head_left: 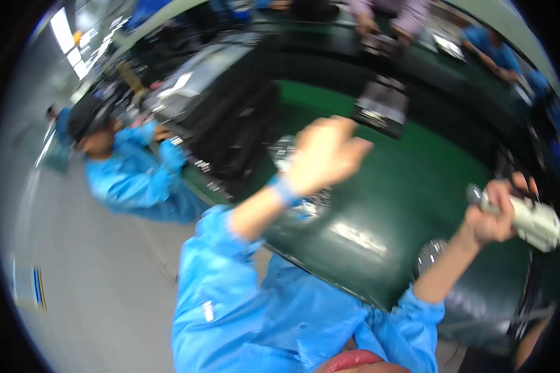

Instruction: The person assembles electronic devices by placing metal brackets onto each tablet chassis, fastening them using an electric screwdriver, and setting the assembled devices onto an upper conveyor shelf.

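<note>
My right hand is wrapped round a pale electric screwdriver at the right side of the table, with one or two fingers lifted off its body. Over the table's left part hangs my left hand, smeared by motion, a blue band on its wrist. Whether its fingers hold anything cannot be made out. Below and behind that hand lie small shiny parts, partly hidden by it. A dark box-like unit with a shiny grey top stands on the table's far side.
Dark stacked trays or panels rise along the table's left end. A round clear dish sits near my right forearm on the green tabletop. A co-worker in blue stands at the left; other people's hands work across the far side.
</note>
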Available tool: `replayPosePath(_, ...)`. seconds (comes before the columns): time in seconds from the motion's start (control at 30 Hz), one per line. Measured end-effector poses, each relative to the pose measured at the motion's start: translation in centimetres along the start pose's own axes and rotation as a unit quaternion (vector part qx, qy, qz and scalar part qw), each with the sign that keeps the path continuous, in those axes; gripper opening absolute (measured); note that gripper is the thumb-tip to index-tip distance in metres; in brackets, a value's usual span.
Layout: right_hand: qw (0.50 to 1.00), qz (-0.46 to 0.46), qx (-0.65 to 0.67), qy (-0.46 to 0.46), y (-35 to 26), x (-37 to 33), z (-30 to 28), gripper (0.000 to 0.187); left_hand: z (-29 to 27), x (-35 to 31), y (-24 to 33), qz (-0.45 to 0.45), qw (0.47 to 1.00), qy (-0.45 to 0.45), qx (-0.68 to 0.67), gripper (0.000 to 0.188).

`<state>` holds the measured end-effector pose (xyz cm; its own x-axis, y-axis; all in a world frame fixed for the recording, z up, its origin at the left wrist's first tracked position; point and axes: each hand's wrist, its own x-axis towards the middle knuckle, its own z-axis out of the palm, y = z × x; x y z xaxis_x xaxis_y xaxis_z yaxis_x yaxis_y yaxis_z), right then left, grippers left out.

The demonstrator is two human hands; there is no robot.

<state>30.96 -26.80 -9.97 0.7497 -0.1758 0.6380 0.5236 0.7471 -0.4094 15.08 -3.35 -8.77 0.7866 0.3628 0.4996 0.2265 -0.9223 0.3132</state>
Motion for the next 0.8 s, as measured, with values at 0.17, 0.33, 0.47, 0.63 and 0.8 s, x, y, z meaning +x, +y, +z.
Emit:
replayPosePath(0.17, 0.998, -0.026, 0.02, -0.051, -1.1, 1.4, -3.3, 0.047, 20.3, 11.4, -4.5, -0.255, 0.953, -0.163, -0.024, 0.078)
replayPosePath(0.33, 0.999, -0.03, -0.012, -0.044, -0.9, 1.5, -4.8, 0.047, 26.4, 16.4, -7.4, -0.455, 0.878, -0.083, 0.122, 0.076)
replayPosePath(0.47, 0.996, -0.026, -0.081, 0.017, 0.0, 0.2, -4.0, 0.051, 24.2, 17.0, -8.9, -0.445, 0.849, -0.282, 0.047, 0.085)
replayPosePath(0.63, 0.997, -0.025, -0.052, 0.047, 0.8, -0.3, -0.8, 0.058, 26.6, 18.2, -14.8, -0.38, 0.793, -0.406, -0.249, 0.034)
replayPosePath(0.8, 0.993, -0.079, -0.083, 0.023, -0.2, 0.3, -2.3, 0.053, 27.2, 18.3, -10.3, -0.358, 0.792, -0.283, -0.405, 0.029)
